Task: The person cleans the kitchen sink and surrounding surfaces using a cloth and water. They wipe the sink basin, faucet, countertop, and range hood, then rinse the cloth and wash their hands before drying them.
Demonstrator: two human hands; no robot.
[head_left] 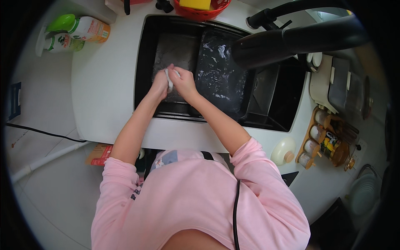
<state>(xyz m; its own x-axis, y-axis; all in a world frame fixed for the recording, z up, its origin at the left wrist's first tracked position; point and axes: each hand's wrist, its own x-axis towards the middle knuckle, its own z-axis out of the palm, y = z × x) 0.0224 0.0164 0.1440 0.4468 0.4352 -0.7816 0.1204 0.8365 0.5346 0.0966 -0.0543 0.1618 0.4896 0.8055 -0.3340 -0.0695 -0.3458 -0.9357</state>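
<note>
My left hand and my right hand are pressed together over the left part of a black sink. Between them they squeeze a white cloth, whose folds show between the fingers and palms. Beside my right hand, a dark rectangular basin holds rippling water. Above that water hangs the black faucet head. Most of the cloth is hidden by my hands.
Two spray bottles lie at the upper left of the white countertop. A red basket with a yellow sponge stands behind the sink. Rightward are a pale pot lid and a wooden rack with seasoning jars.
</note>
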